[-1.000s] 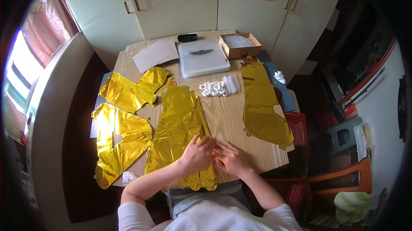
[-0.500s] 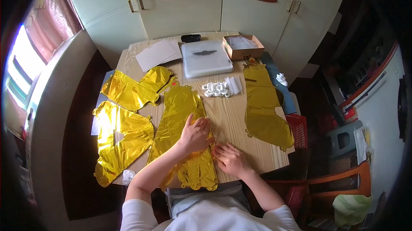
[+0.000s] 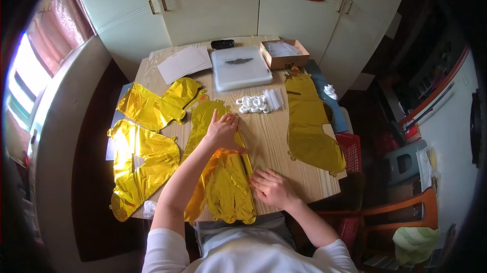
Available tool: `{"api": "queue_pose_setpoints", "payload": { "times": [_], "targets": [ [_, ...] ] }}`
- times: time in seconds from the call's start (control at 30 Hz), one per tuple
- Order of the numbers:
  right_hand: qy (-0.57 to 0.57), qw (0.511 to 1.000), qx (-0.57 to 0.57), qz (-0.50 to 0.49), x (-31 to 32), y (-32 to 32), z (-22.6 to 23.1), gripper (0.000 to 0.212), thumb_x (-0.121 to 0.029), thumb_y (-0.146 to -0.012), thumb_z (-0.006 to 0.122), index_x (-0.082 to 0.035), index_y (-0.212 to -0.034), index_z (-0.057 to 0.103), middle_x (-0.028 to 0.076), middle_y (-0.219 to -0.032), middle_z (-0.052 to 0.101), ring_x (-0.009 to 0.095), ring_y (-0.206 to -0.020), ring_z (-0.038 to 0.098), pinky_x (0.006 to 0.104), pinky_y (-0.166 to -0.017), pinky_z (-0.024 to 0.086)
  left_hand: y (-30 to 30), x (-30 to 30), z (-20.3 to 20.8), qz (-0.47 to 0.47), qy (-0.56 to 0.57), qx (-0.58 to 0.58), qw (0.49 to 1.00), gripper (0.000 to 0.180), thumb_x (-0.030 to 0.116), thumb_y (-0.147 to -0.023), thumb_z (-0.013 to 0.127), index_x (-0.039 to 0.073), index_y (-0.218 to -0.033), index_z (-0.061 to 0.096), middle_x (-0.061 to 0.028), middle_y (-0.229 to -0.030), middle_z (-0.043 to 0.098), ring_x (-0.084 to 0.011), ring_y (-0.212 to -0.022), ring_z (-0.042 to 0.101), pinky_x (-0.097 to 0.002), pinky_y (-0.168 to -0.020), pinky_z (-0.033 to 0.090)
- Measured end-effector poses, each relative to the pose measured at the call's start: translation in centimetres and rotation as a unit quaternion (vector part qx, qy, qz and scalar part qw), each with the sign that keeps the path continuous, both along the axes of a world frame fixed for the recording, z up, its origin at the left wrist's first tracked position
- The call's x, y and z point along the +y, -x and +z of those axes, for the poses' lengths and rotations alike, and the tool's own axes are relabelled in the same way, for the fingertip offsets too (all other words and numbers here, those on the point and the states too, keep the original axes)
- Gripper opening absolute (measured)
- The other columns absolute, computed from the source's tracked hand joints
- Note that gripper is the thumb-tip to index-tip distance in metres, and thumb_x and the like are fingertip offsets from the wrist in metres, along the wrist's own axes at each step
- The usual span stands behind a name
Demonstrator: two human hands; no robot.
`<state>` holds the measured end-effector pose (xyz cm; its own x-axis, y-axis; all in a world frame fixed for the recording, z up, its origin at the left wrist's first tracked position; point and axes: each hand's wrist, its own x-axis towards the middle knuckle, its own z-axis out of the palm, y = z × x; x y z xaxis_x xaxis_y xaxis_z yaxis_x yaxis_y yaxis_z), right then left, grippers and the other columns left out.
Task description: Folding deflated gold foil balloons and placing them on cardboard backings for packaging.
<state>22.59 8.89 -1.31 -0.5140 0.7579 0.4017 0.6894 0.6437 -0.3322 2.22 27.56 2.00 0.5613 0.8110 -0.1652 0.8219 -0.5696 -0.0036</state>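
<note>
A flat, uninflated gold foil balloon (image 3: 231, 192) lies on the table in front of me, its near end at the table edge. My left hand (image 3: 223, 132) rests palm down across its middle, fingers spread. Below that hand the foil shows a fold and an orange-tinted patch. My right hand (image 3: 272, 188) lies on the wood at the balloon's right edge, fingers loosely bent and a little apart, with the fingertips next to the foil. Whether they touch it is hard to tell.
Two more gold foil pieces, one upper (image 3: 152, 105) and one lower (image 3: 144, 166), lie at the left; another gold balloon (image 3: 310, 126) is at the right. Farther back are white ribbon coils (image 3: 252, 104), a stack of clear bags (image 3: 241, 73), white sheets (image 3: 182, 65) and a cardboard box (image 3: 286, 61).
My left hand has slid up and away along the foil, its fingers spreading, and uncovered more of the balloon's near part. My right hand stays almost in place.
</note>
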Motion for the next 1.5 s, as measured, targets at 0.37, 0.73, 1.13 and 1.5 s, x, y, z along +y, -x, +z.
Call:
{"api": "queue_pose_setpoints", "payload": {
  "times": [0.37, 0.73, 1.13, 1.5],
  "targets": [
    [0.028, 0.995, -0.052, 0.078, 5.7, -1.0, 0.3, 0.035, -0.022, -0.089, 0.053, -0.008, -0.119, 0.065, 0.008, -0.126, 0.063, 0.025, -0.126, 0.052, 0.0444, -0.112, 0.033, -0.1, 0.9, -0.4, -0.005, 0.011, 0.039, 0.999, 0.142, 0.087, -0.049, 0.064, -0.005, -0.148, 0.022, -0.0159, -0.154, 0.029, -0.0263, -0.145, 0.022, -0.0573, -0.117, 0.007],
    [0.031, 0.973, -0.111, 0.199, 4.3, -3.3, 0.6, 0.033, -0.021, -0.086, 0.055, -0.011, -0.114, 0.069, 0.003, -0.123, 0.065, 0.022, -0.127, 0.051, 0.0438, -0.113, 0.032, -0.4, 0.7, -0.2, -0.002, 0.019, 0.049, 0.999, 0.142, 0.088, -0.049, 0.063, -0.005, -0.148, 0.022, -0.0157, -0.155, 0.027, -0.0262, -0.146, 0.019, -0.0571, -0.117, 0.007],
    [0.136, 0.974, 0.038, 0.178, 3.1, -3.8, 0.0, 0.033, -0.024, -0.091, 0.053, -0.01, -0.117, 0.068, 0.008, -0.122, 0.065, 0.025, -0.127, 0.052, 0.0461, -0.112, 0.035, 3.2, -1.5, 0.9, 0.055, -0.029, -0.127, 0.99, 0.087, 0.064, -0.088, 0.048, 0.004, -0.148, 0.03, -0.0137, -0.155, 0.027, -0.0291, -0.147, 0.013, -0.056, -0.117, 0.006],
    [0.126, 0.99, -0.061, -0.007, 8.9, 1.5, -1.2, 0.067, -0.046, -0.101, 0.032, 0.001, -0.148, 0.025, 0.015, -0.155, 0.026, 0.028, -0.145, 0.021, 0.0421, -0.12, 0.013, 13.2, -14.5, 0.0, 0.117, 0.018, -0.126, 0.985, 0.069, 0.043, -0.085, 0.063, 0.003, -0.138, 0.045, -0.0166, -0.146, 0.04, -0.0324, -0.14, 0.029, -0.0526, -0.115, 0.021]
  ]
}}
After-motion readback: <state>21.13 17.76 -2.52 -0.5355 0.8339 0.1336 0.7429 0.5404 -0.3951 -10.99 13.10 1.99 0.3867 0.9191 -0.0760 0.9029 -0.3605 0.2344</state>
